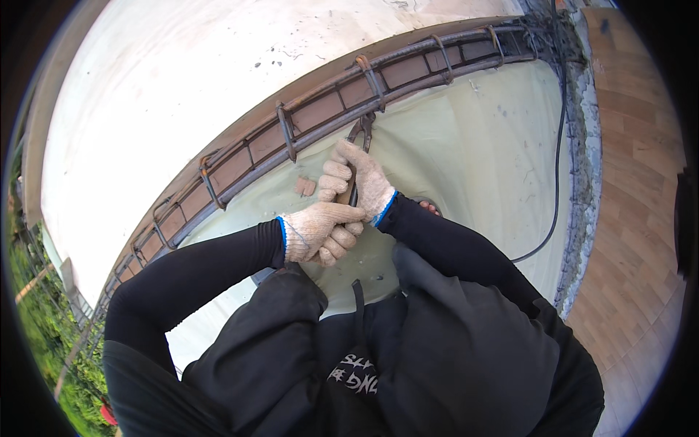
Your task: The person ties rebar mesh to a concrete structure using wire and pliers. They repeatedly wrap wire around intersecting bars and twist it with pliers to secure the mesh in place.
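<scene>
Rebar cage (328, 132) crosses before pincers (366, 130); black cable (559, 154), wood-patterned floor (632, 182) right.

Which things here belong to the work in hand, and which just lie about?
In use:
- pincers, in the right hand
- left hand, just below
- rebar cage, at the pincers' tip

Lying about:
- black cable
- brown fragments on pale sheet

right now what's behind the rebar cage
Through the gaps in the rebar cage, a brown surface shows; whatever lies directly behind its steel is hidden.
</scene>
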